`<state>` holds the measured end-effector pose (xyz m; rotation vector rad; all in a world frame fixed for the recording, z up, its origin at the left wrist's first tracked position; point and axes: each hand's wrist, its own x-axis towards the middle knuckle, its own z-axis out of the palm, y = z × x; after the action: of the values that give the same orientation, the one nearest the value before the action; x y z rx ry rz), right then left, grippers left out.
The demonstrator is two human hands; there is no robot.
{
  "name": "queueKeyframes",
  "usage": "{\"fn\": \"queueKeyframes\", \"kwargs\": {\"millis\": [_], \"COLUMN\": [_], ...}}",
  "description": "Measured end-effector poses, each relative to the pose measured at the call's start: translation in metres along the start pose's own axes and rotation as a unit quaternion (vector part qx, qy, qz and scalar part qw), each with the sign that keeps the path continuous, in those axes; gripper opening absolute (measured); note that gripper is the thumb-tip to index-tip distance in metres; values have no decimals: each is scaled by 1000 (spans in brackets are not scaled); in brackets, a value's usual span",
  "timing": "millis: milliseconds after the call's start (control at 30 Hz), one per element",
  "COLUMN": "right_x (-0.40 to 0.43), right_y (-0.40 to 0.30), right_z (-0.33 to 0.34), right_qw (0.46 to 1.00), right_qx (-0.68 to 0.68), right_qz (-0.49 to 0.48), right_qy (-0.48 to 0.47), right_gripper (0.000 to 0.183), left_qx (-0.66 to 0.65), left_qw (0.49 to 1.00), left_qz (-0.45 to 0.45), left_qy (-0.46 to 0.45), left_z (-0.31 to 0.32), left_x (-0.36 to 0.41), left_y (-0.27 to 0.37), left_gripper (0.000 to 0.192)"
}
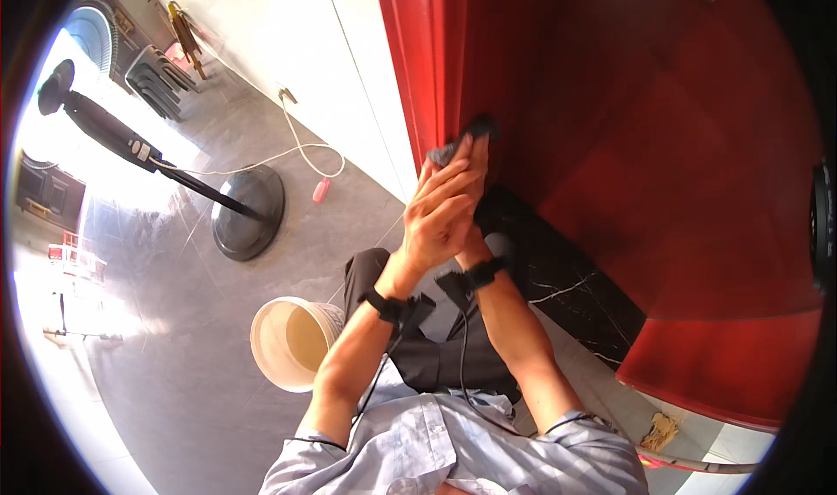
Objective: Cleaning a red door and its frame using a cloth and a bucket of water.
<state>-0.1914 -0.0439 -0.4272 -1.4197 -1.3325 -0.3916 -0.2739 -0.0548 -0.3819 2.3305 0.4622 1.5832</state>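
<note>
My left hand [437, 223] and my right hand [476, 187] are close together at the red door frame [435, 57], with the left partly over the right. A dark grey cloth [482, 127] shows at the fingertips of both hands, pressed against the frame's moulding. The right hand's fingers lie on the cloth; its palm is hidden behind the left. Whether the left fingers grip the cloth or only touch it cannot be told. Black straps with cables are on both wrists. A cream plastic bucket [260, 344] with liquid in it stands beside my left forearm.
A black round-based standing fan [245, 233] is on the grey tiled floor at the left, its white cord running to a wall socket. Stacked grey stools [153, 83] stand farther back. A red door panel [628, 233] fills the right, near a black marble threshold [575, 292].
</note>
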Motion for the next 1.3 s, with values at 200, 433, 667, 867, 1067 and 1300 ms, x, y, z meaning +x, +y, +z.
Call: {"fn": "queueKeyframes", "kwargs": {"millis": [200, 433, 667, 867, 1067, 1300], "right_x": [1, -7, 2, 81, 199, 203], "right_y": [-5, 43, 22, -29, -73, -79], "right_z": [-17, -43, -65, -42, -100, -99], "right_qw": [996, 980, 990, 1000, 990, 989], "right_qx": [-27, -58, 84, 12, 20, 64], "right_qz": [67, 16, 111, 12, -65, -73], "right_qy": [-49, -189, 4, 22, 124, 109], "right_gripper": [65, 61, 59, 37, 36, 35], "left_qx": [38, 89, -23, 28, 85, 81], "left_qw": [950, 930, 964, 981, 982, 970], "left_qz": [-283, -357, -256, -160, -11, 36], "left_qy": [123, 15, 74, 101, 168, 227], "left_z": [8, 30, 52, -31, -58, -58], "left_x": [-3, -8, 9, 69, 193, 195], "left_y": [12, -1, -14, -38, -1, -6], "left_gripper": [11, 15, 8, 10, 27, 16]}}
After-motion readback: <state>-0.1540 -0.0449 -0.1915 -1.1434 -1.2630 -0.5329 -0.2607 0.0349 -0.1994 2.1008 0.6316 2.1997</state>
